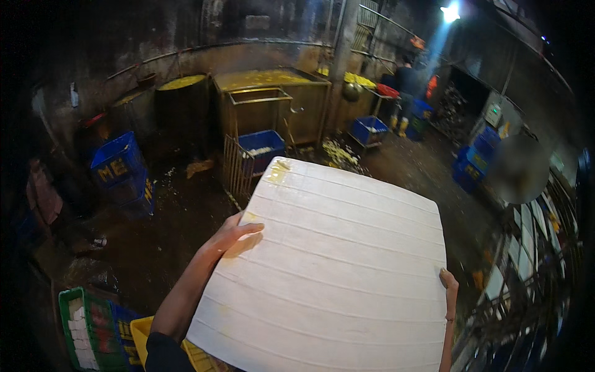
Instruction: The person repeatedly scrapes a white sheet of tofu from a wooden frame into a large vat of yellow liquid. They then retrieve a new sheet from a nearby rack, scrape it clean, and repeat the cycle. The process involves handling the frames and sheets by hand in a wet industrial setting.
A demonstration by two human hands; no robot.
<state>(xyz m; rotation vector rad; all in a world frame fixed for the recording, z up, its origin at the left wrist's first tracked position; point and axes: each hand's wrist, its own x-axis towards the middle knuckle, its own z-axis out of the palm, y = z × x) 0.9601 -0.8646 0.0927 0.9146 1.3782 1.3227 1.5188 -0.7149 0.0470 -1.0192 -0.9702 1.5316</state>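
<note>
A large white ribbed board [346, 269] spans the middle of the head view, raised in front of me. Its surface is crossed by thin parallel ridges, and yellow wet stains mark its far left corner. My left hand [239, 232] grips the left edge, thumb on top and fingers hidden beneath. On the opposite edge, my right hand [449, 280] holds on with the thumb side showing; its other fingers are out of sight behind the board. The board's near edge runs past the bottom of the picture.
Lower left stand a green crate [100, 321] of white blocks and a yellow crate [142, 328]. Blue crates [118, 160] are stacked farther left. Ahead is a metal vat [274, 80] of yellowish liquid. A person [408, 86] stands at the back. White boards [525, 237] lean on a right-hand rack.
</note>
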